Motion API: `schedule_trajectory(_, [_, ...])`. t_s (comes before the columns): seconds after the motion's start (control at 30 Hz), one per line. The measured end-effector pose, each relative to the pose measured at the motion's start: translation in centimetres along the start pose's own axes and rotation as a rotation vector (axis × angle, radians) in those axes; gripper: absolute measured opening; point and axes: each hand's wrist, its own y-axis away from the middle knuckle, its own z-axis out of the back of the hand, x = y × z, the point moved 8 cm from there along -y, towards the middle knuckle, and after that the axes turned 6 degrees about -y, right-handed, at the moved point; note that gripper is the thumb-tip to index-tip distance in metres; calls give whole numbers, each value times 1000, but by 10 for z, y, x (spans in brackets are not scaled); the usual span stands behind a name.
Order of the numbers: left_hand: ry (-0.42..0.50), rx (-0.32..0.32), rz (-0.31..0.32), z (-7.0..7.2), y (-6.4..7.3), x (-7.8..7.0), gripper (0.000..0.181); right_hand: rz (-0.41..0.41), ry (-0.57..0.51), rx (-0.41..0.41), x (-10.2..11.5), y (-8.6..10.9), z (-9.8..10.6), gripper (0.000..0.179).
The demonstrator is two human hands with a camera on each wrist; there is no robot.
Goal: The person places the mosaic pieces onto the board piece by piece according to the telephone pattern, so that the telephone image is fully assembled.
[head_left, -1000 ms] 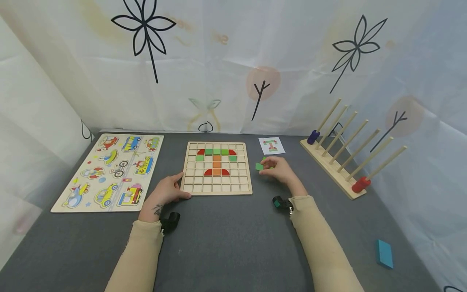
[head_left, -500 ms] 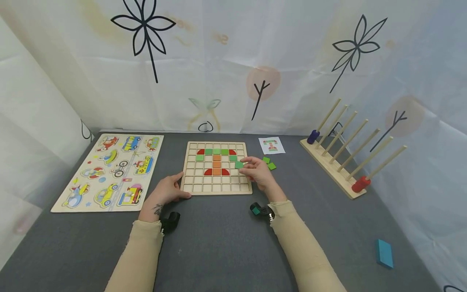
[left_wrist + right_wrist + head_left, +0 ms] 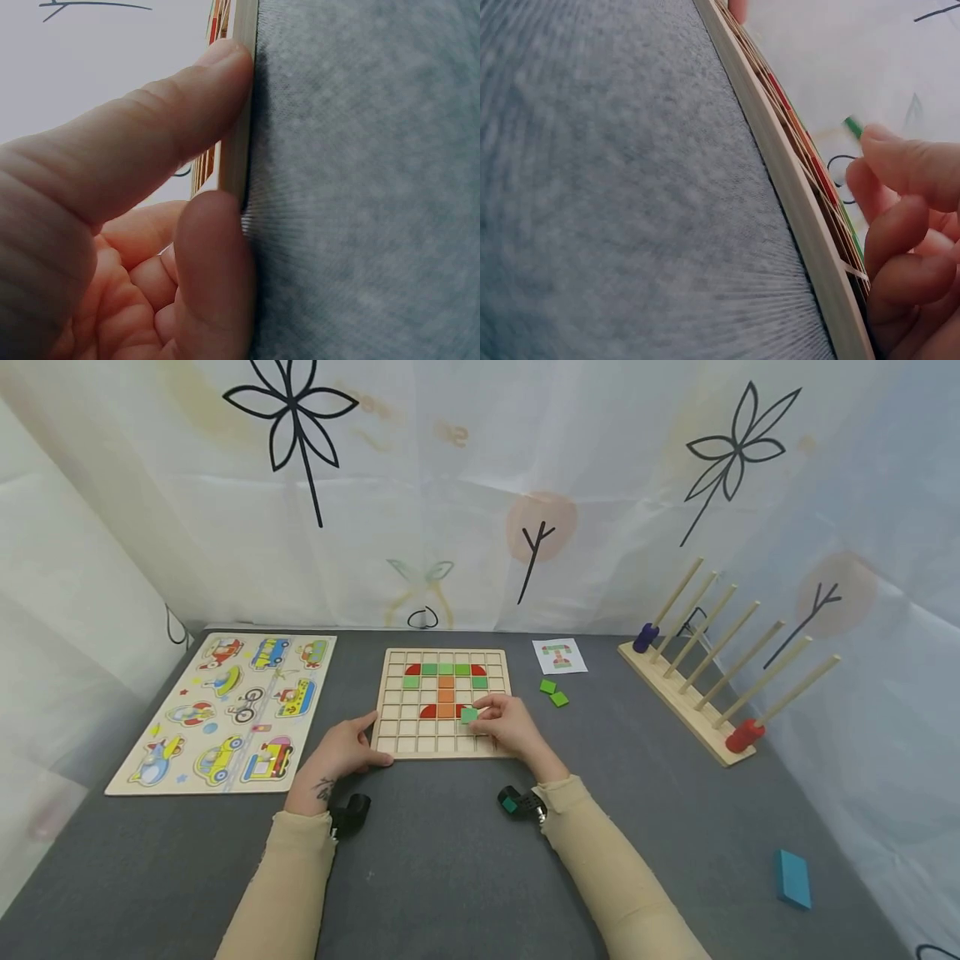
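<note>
A wooden grid board (image 3: 405, 745) lies flat, with red, green and orange tiles in some squares. My left hand (image 3: 341, 758) holds its near-left corner, the thumb (image 3: 180, 120) against the front edge and a finger at the left side. My right hand (image 3: 512, 727) pinches a green square tile (image 3: 468, 716) between thumb and fingertips. In the right wrist view that tile (image 3: 853, 126) appears edge-on, raised above the board. Below it in the head view is the right-hand red quarter-round tile, partly hidden.
Two loose green tiles (image 3: 553, 692) lie right of the board, below a pattern card (image 3: 546, 667). A vehicle puzzle board (image 3: 187, 756) is at left. At right stands a wooden peg rack (image 3: 686, 702) with blue and red rings. A blue block (image 3: 792, 879) sits near right.
My right hand has carried a green tile leftward from the loose tiles, across the board's right side and down to its lower middle. My left hand has stayed at the corner.
</note>
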Motion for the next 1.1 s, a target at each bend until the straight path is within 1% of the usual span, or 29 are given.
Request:
schedule_trajectory(0.2, [8,-1,-2,2,1,1,92,-40,80,3,-1,-1,-3,31])
schedule_trajectory(0.33, [19,0,-3,2,3,-1,93,-37,118,8,-2,-3,-5,31])
schedule_trajectory(0.5, [24,6,-4,2,3,-1,94,-37,147,-1,-1,-2,-7,30])
schedule_trajectory(0.63, [21,5,1,0,1,1,93,-46,160,17,-1,-2,-8,31])
schedule_trajectory(0.73, [19,3,1,0,0,1,93,-44,153,22,2,-1,-2,35])
schedule_trajectory(0.83, [21,2,-4,0,1,0,93,-60,84,-16,5,-1,17,39])
schedule_trajectory(0.93, [24,0,-6,0,1,-1,94,-90,2,-102,4,-3,50,42])
schedule_trajectory(1.0, [25,-1,-3,0,2,-1,93,-107,-14,-158,2,-3,74,45])
schedule_trajectory(1.1, [23,0,0,0,1,0,93,-132,58,-216,-5,-5,108,48])
